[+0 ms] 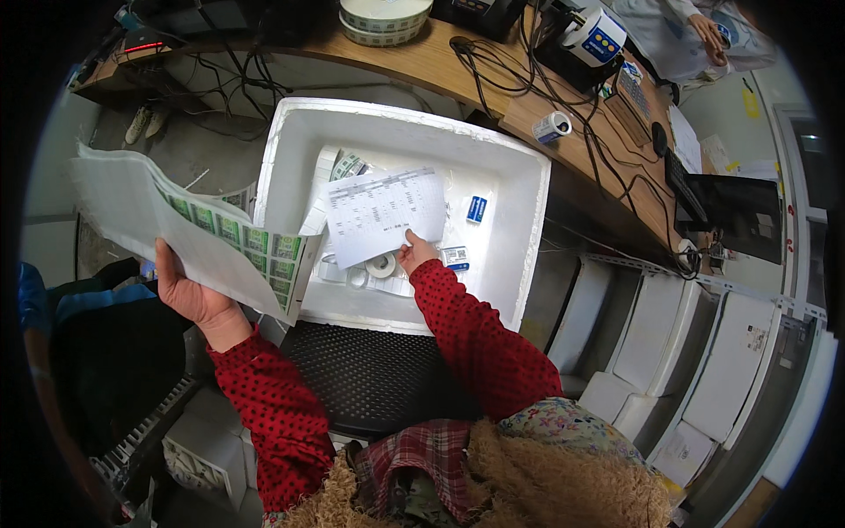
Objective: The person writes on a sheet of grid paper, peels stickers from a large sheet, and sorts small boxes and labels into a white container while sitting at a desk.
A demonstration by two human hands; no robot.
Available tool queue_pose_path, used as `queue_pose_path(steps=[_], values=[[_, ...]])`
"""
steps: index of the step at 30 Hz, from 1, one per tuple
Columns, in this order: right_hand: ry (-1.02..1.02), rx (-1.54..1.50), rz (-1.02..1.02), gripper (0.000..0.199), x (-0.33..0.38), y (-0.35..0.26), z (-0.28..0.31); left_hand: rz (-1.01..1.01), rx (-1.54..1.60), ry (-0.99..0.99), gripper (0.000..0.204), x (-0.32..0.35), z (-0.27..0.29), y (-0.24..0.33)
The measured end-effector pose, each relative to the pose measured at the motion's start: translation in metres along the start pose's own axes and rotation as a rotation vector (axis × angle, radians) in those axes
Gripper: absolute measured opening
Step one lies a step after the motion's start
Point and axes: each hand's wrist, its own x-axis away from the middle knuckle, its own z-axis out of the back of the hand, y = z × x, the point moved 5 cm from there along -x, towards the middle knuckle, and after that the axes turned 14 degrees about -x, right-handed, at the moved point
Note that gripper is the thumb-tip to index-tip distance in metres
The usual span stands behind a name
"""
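Observation:
A stack of label sheets [231, 255] with rows of green stickers is in my left hand [201, 299], its fingers closed on the lower edge. The sheets curve up and hang past the left side of a white foam box [286, 158]. Inside that box, my right hand [417, 255] pinches the lower right edge of a printed paper sheet [387, 216] bearing a table. Under and around the paper lie a small white roll [380, 265], a green-printed label strip [349, 165], a blue and white packet [476, 209] and another small packet [455, 258].
The box rests by a black perforated chair seat [370, 370]. Beyond it, a wooden desk [471, 62] carries label rolls [385, 19], cables, a label printer [598, 40], a small white roll [552, 128] and a monitor [735, 216]. White foam boxes [726, 361] stand right. Another person's hands [707, 40] show top right.

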Motion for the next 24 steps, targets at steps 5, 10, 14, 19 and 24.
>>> queue_pose_path(steps=[5, 10, 14, 19, 24], values=[[-0.192, 0.263, 0.199, 0.018, 0.055, -0.085, -0.062, 0.018, 0.055, -0.034, 0.037, 0.001, -0.002, 0.003], [-0.406, -0.082, 0.214, 0.017, 0.105, -0.161, -0.045, -0.014, 0.065, 0.018, 0.035, 0.001, 0.001, 0.005], [-0.418, -0.131, 0.063, 0.026, 0.093, -0.134, -0.025, -0.031, 0.035, 0.015, 0.034, 0.004, -0.007, 0.008], [-0.388, -0.129, 0.074, 0.031, 0.062, -0.086, -0.057, -0.057, -0.021, 0.006, 0.035, 0.006, 0.001, 0.013], [-0.337, 0.476, -0.094, 0.039, 0.042, -0.045, -0.078, -0.083, -0.123, -0.017, 0.036, 0.011, 0.002, 0.022]])
